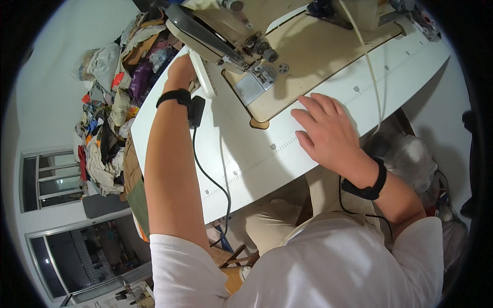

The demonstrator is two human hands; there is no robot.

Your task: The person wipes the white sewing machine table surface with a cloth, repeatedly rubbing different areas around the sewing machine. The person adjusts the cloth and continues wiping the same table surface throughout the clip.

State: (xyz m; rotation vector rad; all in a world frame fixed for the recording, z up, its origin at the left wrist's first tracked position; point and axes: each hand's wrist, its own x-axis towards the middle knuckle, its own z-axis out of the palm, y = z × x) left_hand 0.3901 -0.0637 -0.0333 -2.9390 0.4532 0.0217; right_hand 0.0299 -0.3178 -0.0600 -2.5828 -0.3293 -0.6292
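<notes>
An industrial sewing machine [208,36] stands on a white table [246,154], its metal needle plate [264,75] bare under the presser foot area. My left hand [185,67] reaches past the left side of the machine's head, beside a white bar-shaped part [202,73]; its fingers are mostly hidden, so what they hold or touch cannot be told. A black wrist strap with a small device [196,111] and a cable sits on that wrist. My right hand [323,127] lies palm down at the table's front, fingers spread, fingertips by the edge of the beige machine bed [300,77], holding nothing.
A big heap of clothes and fabric [111,127] lies beyond the table's left edge. A pale cable [368,61] hangs over the table at the right. Clear plastic bags [410,161] are bunched below the right edge. A printed ruler scale runs along the table's front.
</notes>
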